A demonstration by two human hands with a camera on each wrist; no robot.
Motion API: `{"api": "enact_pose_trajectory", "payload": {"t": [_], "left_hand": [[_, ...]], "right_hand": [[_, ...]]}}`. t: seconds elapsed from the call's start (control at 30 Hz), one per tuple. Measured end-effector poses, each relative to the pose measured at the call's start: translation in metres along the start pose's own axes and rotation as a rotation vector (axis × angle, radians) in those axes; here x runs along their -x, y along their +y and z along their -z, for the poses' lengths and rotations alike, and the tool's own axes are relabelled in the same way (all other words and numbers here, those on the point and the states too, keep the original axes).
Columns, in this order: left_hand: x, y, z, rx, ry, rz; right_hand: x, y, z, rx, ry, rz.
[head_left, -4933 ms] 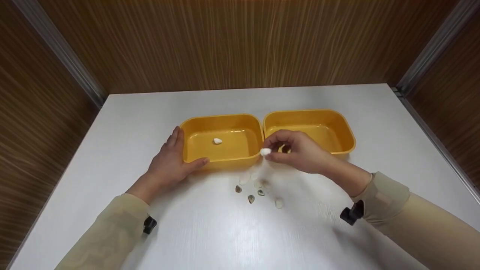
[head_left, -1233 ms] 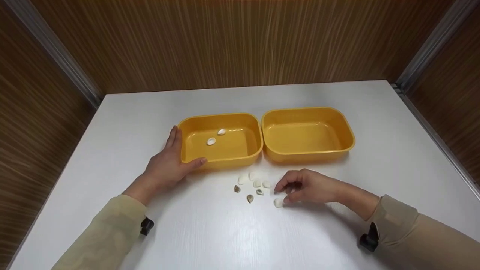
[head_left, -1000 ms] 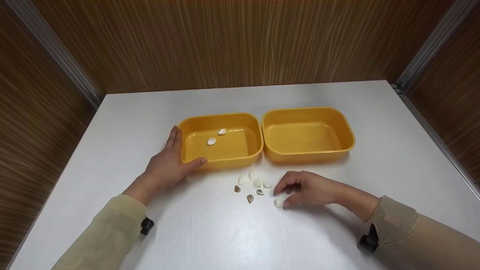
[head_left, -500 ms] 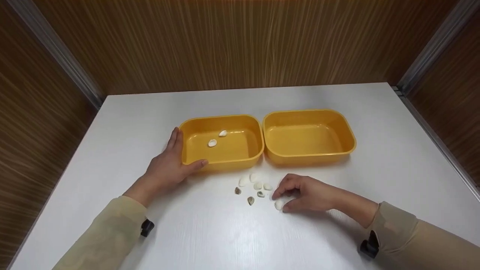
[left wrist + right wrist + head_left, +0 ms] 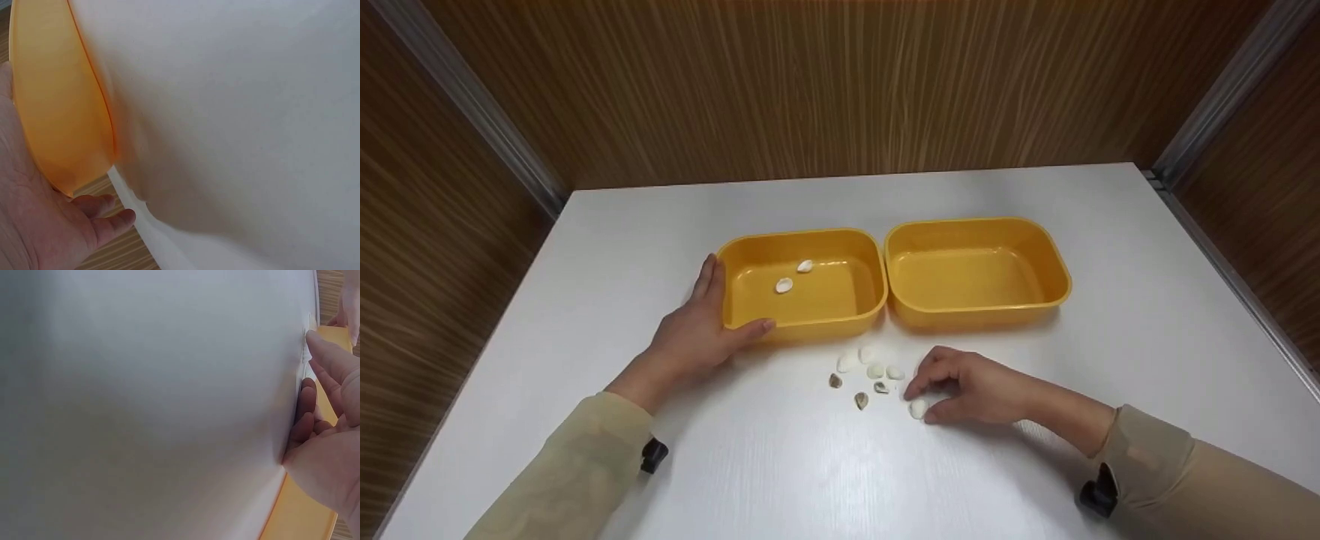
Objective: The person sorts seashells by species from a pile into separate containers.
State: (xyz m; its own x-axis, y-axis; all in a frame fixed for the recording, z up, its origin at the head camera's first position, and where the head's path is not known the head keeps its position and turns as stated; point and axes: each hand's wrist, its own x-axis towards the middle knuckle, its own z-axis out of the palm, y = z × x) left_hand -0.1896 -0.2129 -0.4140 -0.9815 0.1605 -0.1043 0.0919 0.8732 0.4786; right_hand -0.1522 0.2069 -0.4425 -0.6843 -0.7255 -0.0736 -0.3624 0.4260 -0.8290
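Observation:
My left hand (image 5: 694, 330) steadies the left yellow tray (image 5: 825, 327), fingers along its left side and thumb at the front rim. Two white seashells lie in that tray, one at the middle (image 5: 784, 285) and one farther back (image 5: 805, 266). Low over the table, my right hand (image 5: 982, 386) has its thumb and index finger around a white shell (image 5: 918, 409) lying there. To its left sit several pale shells (image 5: 875, 370) and several brown or greenish ones, including a pointed shell (image 5: 862, 400). In the right wrist view, curled fingers (image 5: 306, 396) hide part of the tabletop.
A second yellow tray (image 5: 979, 307) stands at the right, side by side with the first, and holds nothing. Wood-grain panels (image 5: 840, 90) enclose the white table (image 5: 780, 480) at the back and sides.
Earlier my right hand held a white shell by the left tray; that tray then held one shell, now two. The right hand has come down to another shell. My left hand stays put.

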Motion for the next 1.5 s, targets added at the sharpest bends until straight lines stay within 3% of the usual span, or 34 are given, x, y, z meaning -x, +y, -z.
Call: {"api": "enact_pose_trajectory", "payload": {"t": [0.73, 1.2, 1.5], "left_hand": [[-0.0012, -0.001, 0.0011, -0.02, 0.002, -0.01], [-0.0017, 0.0001, -0.0008, -0.037, -0.003, -0.014], [-0.0029, -0.0012, -0.0005, -0.032, 0.007, -0.013]], "right_hand": [[0.0018, 0.0002, 0.0021, -0.043, 0.001, 0.058], [0.0075, 0.0012, -0.0022, -0.045, -0.018, 0.032], [0.007, 0.0005, -0.003, 0.023, 0.004, 0.097]]}}
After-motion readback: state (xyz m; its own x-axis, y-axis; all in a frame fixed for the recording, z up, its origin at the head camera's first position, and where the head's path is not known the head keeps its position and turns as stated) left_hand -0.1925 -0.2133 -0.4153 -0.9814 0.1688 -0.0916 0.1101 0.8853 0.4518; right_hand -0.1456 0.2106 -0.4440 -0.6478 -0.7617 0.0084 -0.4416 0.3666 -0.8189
